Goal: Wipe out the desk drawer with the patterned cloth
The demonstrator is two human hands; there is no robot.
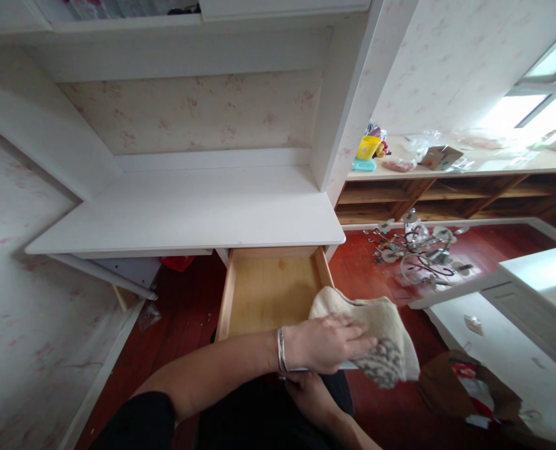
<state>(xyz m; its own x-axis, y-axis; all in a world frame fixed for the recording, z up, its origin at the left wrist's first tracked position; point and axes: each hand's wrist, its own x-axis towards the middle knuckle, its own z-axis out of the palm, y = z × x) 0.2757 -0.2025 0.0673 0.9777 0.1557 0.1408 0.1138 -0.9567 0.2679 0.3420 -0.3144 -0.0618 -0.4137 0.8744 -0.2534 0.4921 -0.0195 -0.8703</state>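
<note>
An open wooden drawer juts out from under a white desk top; its bottom is bare. A beige cloth with a grey patterned edge is draped over the drawer's front right corner. My left hand, with metal bangles at the wrist, lies on the cloth and presses it against the drawer's edge, fingers pointing right. My right hand sits just below my left wrist, at the drawer front. It is partly hidden, so what its fingers hold does not show.
A metal and glass lamp fitting lies on the red wooden floor to the right. A wooden shelf carries a yellow container and a cardboard box. White furniture panels and an open box fill the lower right.
</note>
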